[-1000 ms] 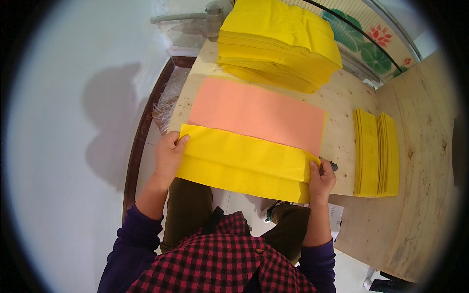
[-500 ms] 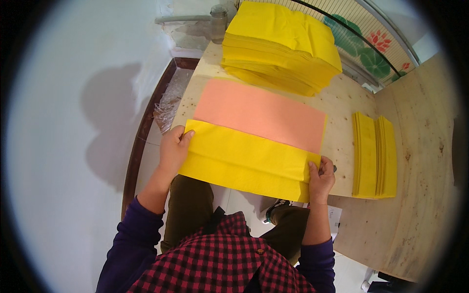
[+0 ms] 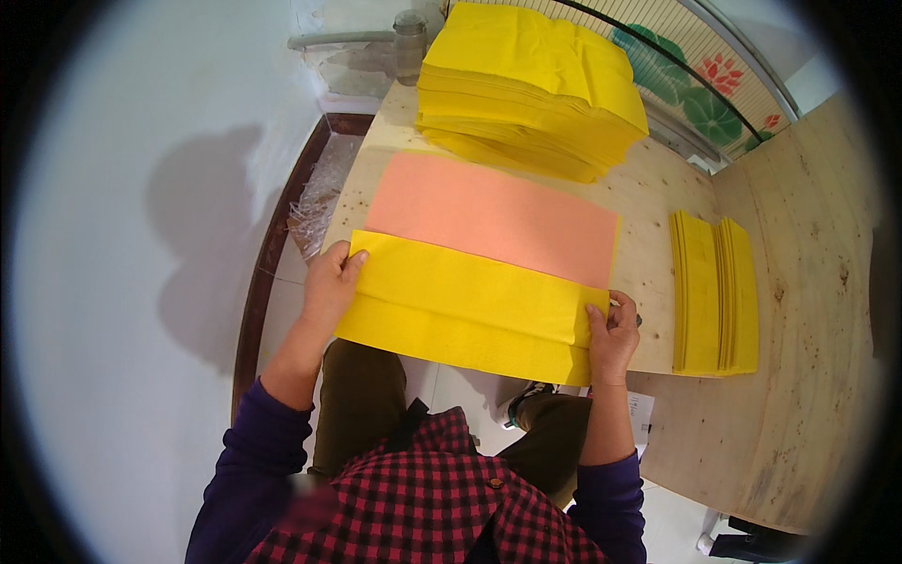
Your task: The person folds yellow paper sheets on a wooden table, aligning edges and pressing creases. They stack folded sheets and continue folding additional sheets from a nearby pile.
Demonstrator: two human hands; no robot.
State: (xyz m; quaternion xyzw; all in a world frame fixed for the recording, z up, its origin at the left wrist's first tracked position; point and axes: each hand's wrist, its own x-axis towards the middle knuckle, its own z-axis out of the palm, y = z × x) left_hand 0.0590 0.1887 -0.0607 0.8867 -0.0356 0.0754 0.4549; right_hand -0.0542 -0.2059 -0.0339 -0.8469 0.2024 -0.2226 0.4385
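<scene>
A yellow sheet (image 3: 470, 305), soft like felt or thick paper, is stretched between my two hands with a crease running across it. My left hand (image 3: 327, 289) pinches its left end, thumb on top. At the right end, my right hand (image 3: 614, 343) grips it the same way, thumb on top and fingers behind. The sheet's near part hangs past the table's front edge, over my legs. Beyond its far edge, a flat pink sheet (image 3: 489, 214) lies on the table, with thin yellow borders showing at its far and right sides. The sheet in my hands hides the pink one's near edge.
A tall pile of yellow sheets (image 3: 531, 94) stands at the back of the wooden table (image 3: 648, 244). Two narrow folded yellow stacks (image 3: 695, 291) lie at the right, beside an upright wooden board (image 3: 799, 282). A glass jar (image 3: 410, 47) stands at the back left, above crumpled clear plastic (image 3: 315, 197).
The whole view has shifted slightly to the left. Both hands keep their hold on the yellow sheet, which lies almost the same against the pink one.
</scene>
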